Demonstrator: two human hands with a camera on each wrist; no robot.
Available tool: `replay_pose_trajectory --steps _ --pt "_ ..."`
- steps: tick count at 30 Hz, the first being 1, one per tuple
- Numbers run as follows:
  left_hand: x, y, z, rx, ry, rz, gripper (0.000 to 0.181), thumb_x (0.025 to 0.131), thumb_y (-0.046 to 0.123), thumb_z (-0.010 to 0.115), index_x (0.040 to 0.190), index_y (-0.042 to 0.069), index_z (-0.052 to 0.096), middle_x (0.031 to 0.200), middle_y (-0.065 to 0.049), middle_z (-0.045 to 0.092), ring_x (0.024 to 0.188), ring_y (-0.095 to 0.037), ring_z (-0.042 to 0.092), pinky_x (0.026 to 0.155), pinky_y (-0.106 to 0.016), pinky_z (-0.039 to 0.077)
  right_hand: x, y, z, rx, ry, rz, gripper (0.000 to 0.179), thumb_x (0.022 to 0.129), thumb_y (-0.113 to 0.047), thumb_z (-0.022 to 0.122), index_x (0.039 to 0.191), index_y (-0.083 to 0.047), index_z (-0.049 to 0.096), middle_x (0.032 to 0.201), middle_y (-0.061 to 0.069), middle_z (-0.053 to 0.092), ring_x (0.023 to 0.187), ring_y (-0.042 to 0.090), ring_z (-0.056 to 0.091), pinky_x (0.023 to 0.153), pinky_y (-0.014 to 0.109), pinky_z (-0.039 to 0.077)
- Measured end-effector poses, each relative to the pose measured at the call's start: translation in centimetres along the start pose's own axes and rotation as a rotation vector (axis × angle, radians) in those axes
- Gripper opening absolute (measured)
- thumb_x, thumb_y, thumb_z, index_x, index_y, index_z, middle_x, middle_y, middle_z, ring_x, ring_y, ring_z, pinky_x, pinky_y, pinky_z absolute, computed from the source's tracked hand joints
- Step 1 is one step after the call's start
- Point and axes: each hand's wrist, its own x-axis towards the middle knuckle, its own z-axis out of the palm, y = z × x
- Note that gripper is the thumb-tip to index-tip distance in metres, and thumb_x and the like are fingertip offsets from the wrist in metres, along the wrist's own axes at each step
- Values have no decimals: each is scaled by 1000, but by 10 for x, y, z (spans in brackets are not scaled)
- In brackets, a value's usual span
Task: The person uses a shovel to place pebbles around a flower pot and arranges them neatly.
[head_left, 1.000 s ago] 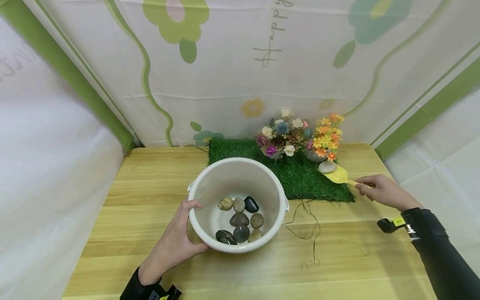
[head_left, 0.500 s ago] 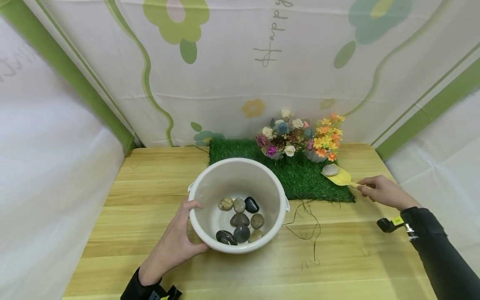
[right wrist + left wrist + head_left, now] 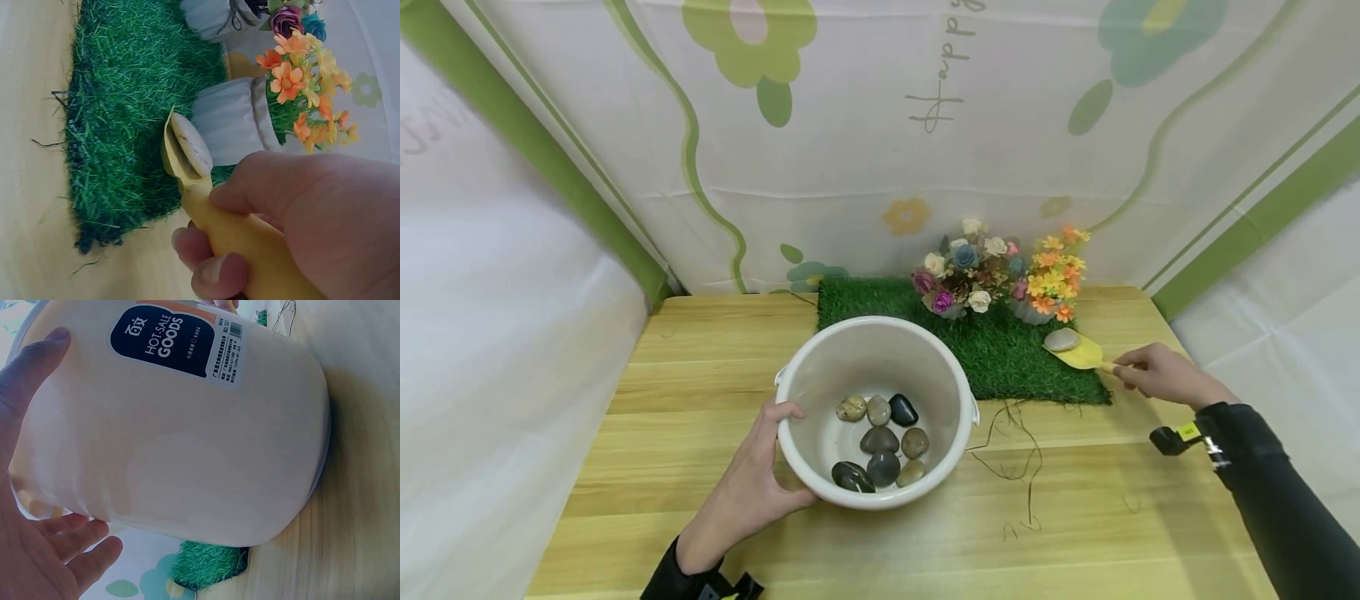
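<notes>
With my left hand [image 3: 754, 477] I hold the rim of a beige bucket [image 3: 951, 367] on its left side; in the left wrist view the thumb [image 3: 39, 359] presses its labelled outer wall. Several stones [image 3: 879, 439], grey, brown and black, lie on the bucket's bottom. My right hand [image 3: 1165, 375] grips the handle of a small yellow shovel [image 3: 1086, 352] at the right end of the grass mat. A pale flat stone [image 3: 1062, 339] rests on the shovel's blade, and in the right wrist view this pebble [image 3: 192, 144] sits close to a white pot.
A green artificial grass mat [image 3: 1022, 367] lies behind and right of the bucket. On it stand a pot of mixed roses [image 3: 966, 271] and a pot of orange-yellow flowers [image 3: 1055, 279]. Loose dark strands [image 3: 1011, 450] lie on the wooden table [image 3: 1097, 517]. Printed curtains surround it.
The shovel with the pale stone has shifted slightly right, toward the near side, then stayed almost still. My right wrist has tilted a little. My left hand and the bucket have kept their place.
</notes>
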Motion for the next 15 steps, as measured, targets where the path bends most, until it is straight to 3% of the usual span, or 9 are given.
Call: replay_pose_trajectory --steps 7,15 --pt "0 0 0 -3 2 9 84 58 35 84 123 18 35 146 -7 26 125 -28 35 90 -47 41 7 -10 -10 -41 -25 23 35 94 -22 51 109 8 59 73 2 60 51 14 45 46 28 34" --pt "0 -1 0 12 3 15 85 57 36 84 123 14 35 146 -8 25 125 -29 35 90 -46 42 10 -22 -19 -57 -71 56 38 93 -21 51 111 11 56 81 8 64 65 17 56 54 34 43"
